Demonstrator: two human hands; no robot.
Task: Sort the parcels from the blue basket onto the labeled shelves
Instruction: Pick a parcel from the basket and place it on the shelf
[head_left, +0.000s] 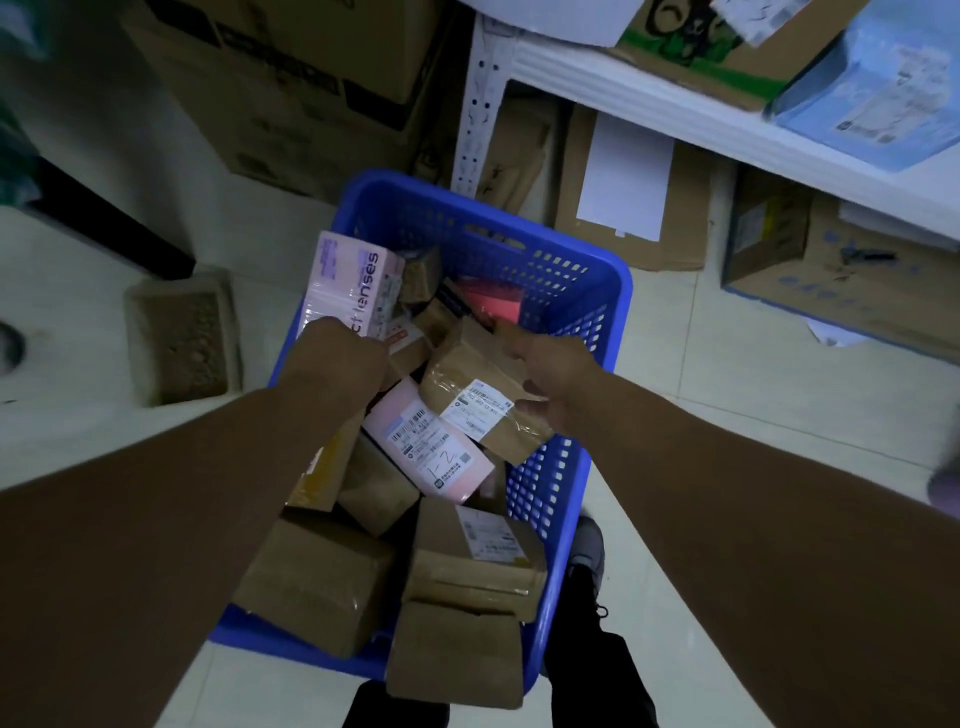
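Observation:
The blue basket (571, 291) stands on the floor below me, filled with several parcels. My right hand (553, 379) grips a taped brown carton with a white label (480, 384), held tilted over the basket's right side. My left hand (337, 353) reaches down among the parcels at the left, fingers hidden under it. A pink parcel with a handwritten label (431, 447) lies between my hands. A pale pink box printed "lenses" (353, 283) leans at the far left of the basket. Plain brown cartons (317, 582) fill the near end.
A white metal shelf (597, 83) runs across the upper right with a blue package (878, 88) and a printed carton on it. Cardboard boxes (639, 208) stand beneath it and stacked at the upper left (291, 93). A brown tray (182, 338) lies on the tiled floor at left.

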